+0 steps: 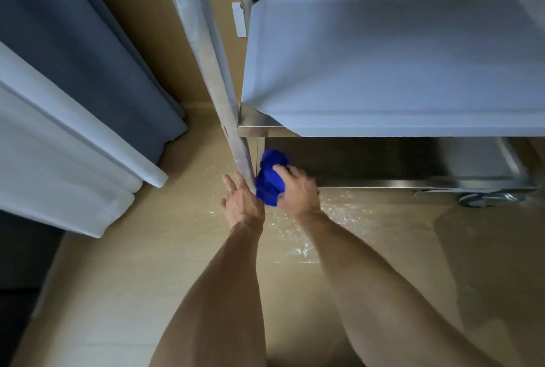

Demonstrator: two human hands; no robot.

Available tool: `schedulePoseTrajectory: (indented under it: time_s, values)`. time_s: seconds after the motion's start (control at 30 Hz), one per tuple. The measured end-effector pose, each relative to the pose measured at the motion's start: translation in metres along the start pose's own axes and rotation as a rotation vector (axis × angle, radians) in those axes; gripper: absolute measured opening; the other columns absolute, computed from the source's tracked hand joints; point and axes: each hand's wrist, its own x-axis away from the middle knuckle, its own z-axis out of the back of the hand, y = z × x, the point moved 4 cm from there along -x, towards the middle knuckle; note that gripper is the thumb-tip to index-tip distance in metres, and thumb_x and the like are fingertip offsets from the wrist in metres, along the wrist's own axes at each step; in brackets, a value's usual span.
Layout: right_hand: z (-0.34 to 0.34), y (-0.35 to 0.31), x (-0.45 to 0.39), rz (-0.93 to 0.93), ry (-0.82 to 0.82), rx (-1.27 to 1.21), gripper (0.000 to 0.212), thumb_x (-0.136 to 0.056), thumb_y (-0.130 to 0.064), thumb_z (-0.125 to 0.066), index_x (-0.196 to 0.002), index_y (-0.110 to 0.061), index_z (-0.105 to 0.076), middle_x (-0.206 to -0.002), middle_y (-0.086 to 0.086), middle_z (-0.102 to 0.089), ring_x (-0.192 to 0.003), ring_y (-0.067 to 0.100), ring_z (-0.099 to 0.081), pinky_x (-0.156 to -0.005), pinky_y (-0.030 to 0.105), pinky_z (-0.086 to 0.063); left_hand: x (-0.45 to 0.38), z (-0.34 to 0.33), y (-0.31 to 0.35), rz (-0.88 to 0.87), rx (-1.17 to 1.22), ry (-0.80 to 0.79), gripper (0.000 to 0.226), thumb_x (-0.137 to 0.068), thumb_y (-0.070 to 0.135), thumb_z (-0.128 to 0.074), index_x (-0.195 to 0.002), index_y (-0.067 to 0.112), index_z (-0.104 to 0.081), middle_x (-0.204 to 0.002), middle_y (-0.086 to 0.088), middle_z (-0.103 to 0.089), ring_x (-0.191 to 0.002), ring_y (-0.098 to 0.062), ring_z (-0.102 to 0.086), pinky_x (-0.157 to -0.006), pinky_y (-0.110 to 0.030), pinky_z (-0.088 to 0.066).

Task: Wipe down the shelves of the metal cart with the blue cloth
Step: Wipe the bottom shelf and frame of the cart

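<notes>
Tan floor (118, 293) fills the lower frame, with a wet, speckled patch just in front of the metal cart (392, 128). Upper shelf (398, 66) is covered by a pale sheet; lower shelf (472, 160) sits in shadow, caster (483, 198) at its right. Grey curtain (88, 66) and white curtain (59, 160) hang at left. Cart's front-left post (218, 80) runs down to the hands. Left hand (241, 204) rests flat on the post base, fingers straight. Right hand (295, 190) grips the bunched blue cloth (269, 181) at the lower shelf's left corner, beside the post.
</notes>
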Motion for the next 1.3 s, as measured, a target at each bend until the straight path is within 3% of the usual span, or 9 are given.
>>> schedulePoseTrajectory:
  time_s: [0.17,0.3,0.5,0.67,0.8,0.97,1.07,1.17,1.3]
  values:
    - [-0.043,-0.037,0.071,0.034,-0.037,-0.075,0.074,-0.054,-0.008,-0.079,-0.125,-0.018,-0.061,-0.103,0.009,-0.066,-0.084,0.032,-0.066,-0.066,0.042,-0.056,-0.001,0.029,-0.015,-0.052,-0.146,-0.110,0.074,-0.085,0.008,-0.047,-0.148,0.037,-0.023,-0.153,-0.013,-0.024,-0.116,-0.032,-0.057,-0.105,-0.047,-0.036]
    - [-0.020,-0.003,0.085,-0.006,-0.085,-0.136,0.065,-0.065,-0.006,-0.061,-0.128,-0.020,-0.062,-0.111,0.007,-0.069,-0.097,0.034,-0.065,-0.084,0.041,-0.054,0.014,0.053,-0.015,0.035,-0.050,-0.032,0.058,-0.086,0.004,-0.046,-0.140,0.024,-0.043,-0.136,-0.012,-0.047,-0.114,-0.032,-0.057,-0.097,-0.041,-0.045]
    - [0.060,0.031,0.078,-0.254,0.203,-0.312,0.063,-0.073,-0.004,-0.062,-0.134,-0.020,-0.061,-0.124,0.006,-0.067,-0.110,0.031,-0.061,-0.092,0.036,-0.047,0.052,0.057,0.004,0.126,0.076,0.019,0.039,-0.090,0.013,-0.052,-0.129,0.013,-0.052,-0.124,-0.016,-0.055,-0.111,-0.036,-0.058,-0.091,-0.041,-0.048]
    - [0.112,0.072,0.048,-0.346,0.377,-0.214,0.069,-0.079,-0.008,-0.063,-0.146,-0.011,-0.043,-0.133,0.012,-0.056,-0.122,0.033,-0.049,-0.097,0.044,-0.045,0.057,0.060,0.008,0.137,0.078,0.064,0.041,-0.089,0.010,-0.056,-0.128,0.009,-0.044,-0.123,-0.017,-0.052,-0.105,-0.038,-0.059,-0.084,-0.043,-0.048]
    - [0.132,0.094,0.009,-0.305,0.400,0.006,0.062,-0.073,-0.005,-0.067,-0.133,-0.007,-0.054,-0.130,0.019,-0.055,-0.124,0.038,-0.042,-0.106,0.044,-0.040,0.040,0.060,0.011,0.139,0.099,0.095,0.051,-0.088,0.006,-0.055,-0.135,0.010,-0.036,-0.124,-0.017,-0.051,-0.104,-0.039,-0.059,-0.084,-0.045,-0.050]
    - [0.091,0.090,-0.033,-0.257,0.036,-0.080,0.048,-0.092,-0.034,-0.057,-0.139,-0.026,-0.055,-0.142,0.010,-0.043,-0.130,0.029,-0.042,-0.106,0.039,-0.036,0.017,0.044,0.019,0.077,0.145,0.151,0.075,-0.085,0.004,-0.051,-0.149,0.022,-0.018,-0.141,-0.017,-0.042,-0.114,-0.038,-0.055,-0.096,-0.050,-0.047]
    - [0.072,0.096,-0.044,-0.218,0.078,0.087,0.054,-0.092,-0.039,-0.048,-0.145,-0.034,-0.044,-0.141,0.009,-0.045,-0.135,0.029,-0.035,-0.109,0.045,-0.029,0.004,0.035,0.017,0.061,0.060,0.173,0.087,-0.087,0.006,-0.051,-0.156,0.023,-0.002,-0.159,-0.016,-0.020,-0.130,-0.037,-0.046,-0.109,-0.048,-0.035]
    - [0.048,0.105,-0.052,-0.259,-0.021,0.017,0.059,-0.092,-0.047,-0.042,-0.149,-0.032,-0.036,-0.148,0.004,-0.042,-0.139,0.026,-0.032,-0.108,0.047,-0.030,-0.006,0.032,0.012,0.017,-0.043,0.209,0.084,-0.086,0.003,-0.044,-0.156,0.019,-0.001,-0.163,-0.013,-0.004,-0.134,-0.034,-0.043,-0.113,-0.047,-0.029]
    - [0.007,0.043,-0.049,-0.007,-0.058,0.028,0.068,-0.087,-0.058,-0.044,-0.147,-0.027,-0.044,-0.156,-0.003,-0.038,-0.147,0.021,-0.025,-0.115,0.046,-0.019,-0.011,0.035,0.012,-0.028,-0.116,0.226,0.082,-0.085,0.001,-0.042,-0.156,0.013,-0.003,-0.163,-0.011,-0.001,-0.136,-0.030,-0.041,-0.115,-0.045,-0.024]
